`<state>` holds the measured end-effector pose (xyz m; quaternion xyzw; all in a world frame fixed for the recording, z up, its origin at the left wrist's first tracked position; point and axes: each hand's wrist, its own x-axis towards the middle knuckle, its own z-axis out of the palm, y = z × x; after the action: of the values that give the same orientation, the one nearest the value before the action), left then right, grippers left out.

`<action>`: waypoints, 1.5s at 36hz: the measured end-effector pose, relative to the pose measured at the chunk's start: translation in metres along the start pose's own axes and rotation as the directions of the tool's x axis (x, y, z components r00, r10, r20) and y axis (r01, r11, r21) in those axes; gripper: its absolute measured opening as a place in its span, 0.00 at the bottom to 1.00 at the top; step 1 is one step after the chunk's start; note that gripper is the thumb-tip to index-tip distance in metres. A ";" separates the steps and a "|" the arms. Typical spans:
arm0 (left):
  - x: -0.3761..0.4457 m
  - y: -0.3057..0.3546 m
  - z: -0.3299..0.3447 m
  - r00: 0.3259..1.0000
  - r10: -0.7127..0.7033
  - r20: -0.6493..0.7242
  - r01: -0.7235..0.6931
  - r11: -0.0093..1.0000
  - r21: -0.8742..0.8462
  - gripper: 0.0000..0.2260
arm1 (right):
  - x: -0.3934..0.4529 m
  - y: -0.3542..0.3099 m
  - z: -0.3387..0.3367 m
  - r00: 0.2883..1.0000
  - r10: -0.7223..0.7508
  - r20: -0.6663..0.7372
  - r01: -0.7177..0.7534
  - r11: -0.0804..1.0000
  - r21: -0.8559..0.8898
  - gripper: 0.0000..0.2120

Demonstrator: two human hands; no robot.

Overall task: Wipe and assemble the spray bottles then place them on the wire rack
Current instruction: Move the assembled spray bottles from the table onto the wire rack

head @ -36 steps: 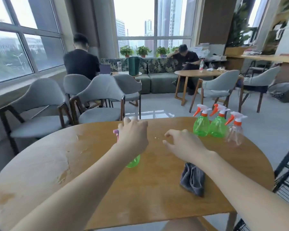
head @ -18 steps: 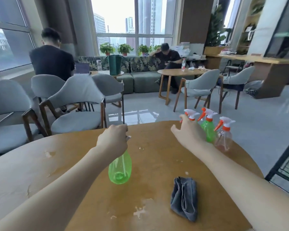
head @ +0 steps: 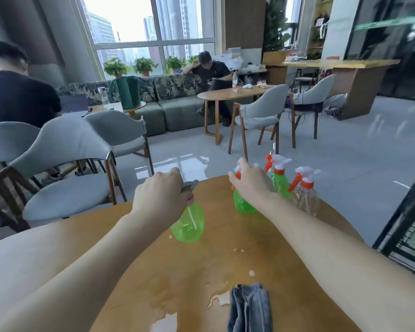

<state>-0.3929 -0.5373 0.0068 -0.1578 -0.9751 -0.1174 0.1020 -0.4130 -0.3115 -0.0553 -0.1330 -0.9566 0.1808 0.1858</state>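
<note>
Folded grey-blue cloth point(head: 249, 307) lies at the near edge of the round wooden table point(head: 141, 271), beside pale wet patches on the wood. Farther in, the left hand point(head: 162, 200) curls its fingers round the neck of a translucent green plastic spray bottle point(head: 188, 224) and holds it tilted, its base toward the camera. Beyond that, the right hand point(head: 249, 182) closes over the orange-and-white trigger head of a second green bottle point(head: 242, 203) standing near the far edge, just beside another green trigger bottle point(head: 279, 180) and a clear one point(head: 306, 196).

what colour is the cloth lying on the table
Dark grey-blue cloth, seen in the head view, its only view.
</note>
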 end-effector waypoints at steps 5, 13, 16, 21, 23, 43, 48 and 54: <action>-0.004 0.024 -0.003 0.999 0.032 0.008 -0.032 0.999 -0.026 0.14 | -0.038 0.009 -0.017 0.991 -0.093 -0.094 0.100 0.992 0.072 0.08; -0.047 0.105 -0.010 0.982 0.184 -0.037 -0.187 0.966 -0.178 0.10 | -0.148 0.054 -0.084 0.884 -0.151 -0.442 0.195 0.979 0.055 0.04; -0.072 0.146 -0.008 0.956 0.288 -0.059 -0.294 0.928 -0.228 0.08 | -0.198 0.090 -0.115 0.869 -0.133 -0.476 0.145 0.989 -0.010 0.02; -0.119 0.213 0.002 0.893 0.439 -0.096 -0.441 0.814 -0.377 0.07 | -0.287 0.146 -0.162 0.828 -0.177 -0.532 0.128 0.983 -0.129 0.03; -0.136 0.237 0.010 0.872 0.485 -0.061 -0.468 0.792 -0.393 0.06 | -0.321 0.172 -0.173 0.831 -0.178 -0.527 0.104 0.980 -0.167 0.05; -0.206 0.350 0.205 0.637 0.709 0.301 -0.527 0.687 -0.501 0.27 | -0.403 0.368 -0.121 0.934 -0.329 -0.140 0.191 0.790 -0.582 0.36; -0.185 0.370 0.241 0.608 0.721 0.333 -0.578 0.689 -0.437 0.29 | -0.382 0.393 -0.100 0.951 -0.291 -0.100 0.180 0.790 -0.586 0.39; -0.157 0.390 0.263 0.615 0.665 0.424 -0.524 0.746 -0.410 0.22 | -0.353 0.409 -0.081 0.979 -0.177 -0.105 0.093 0.835 -0.542 0.33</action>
<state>-0.1607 -0.1535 -0.2040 -0.5124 -0.8296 -0.1460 -0.1670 0.0123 -0.0337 -0.2557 -0.1247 -0.9592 -0.1165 0.2254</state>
